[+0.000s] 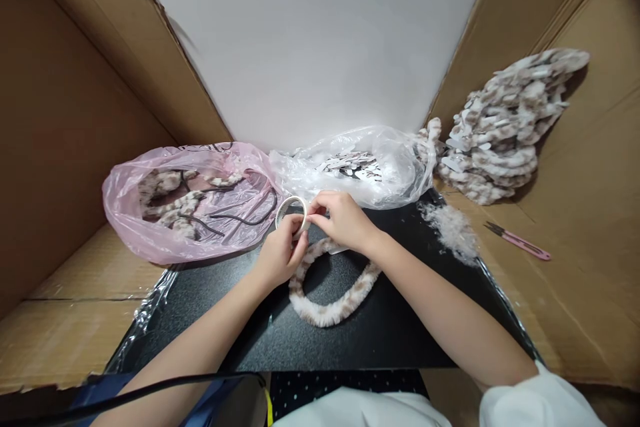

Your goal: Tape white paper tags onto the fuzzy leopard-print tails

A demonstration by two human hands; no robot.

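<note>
My left hand [281,250] is closed on a roll of white tape [279,212], held up over the black table. At the roll's right edge my right hand [343,219] pinches with thumb and forefinger, apparently at the tape's end; the end itself is too small to make out. Beneath both hands a fluffy white-and-brown headband [325,315] lies as a loop on the table. Its upper part is partly covered by my right hand and forearm, and a bit of something white shows there.
A pink plastic bag [125,233] with furry pieces and dark bands lies back left. Beside it sits a clear bag [400,193] of small white tags. At right are a pile of furry bands [505,127], loose fluff [455,233] and pink-handled snips [525,245]. Cardboard walls flank the table.
</note>
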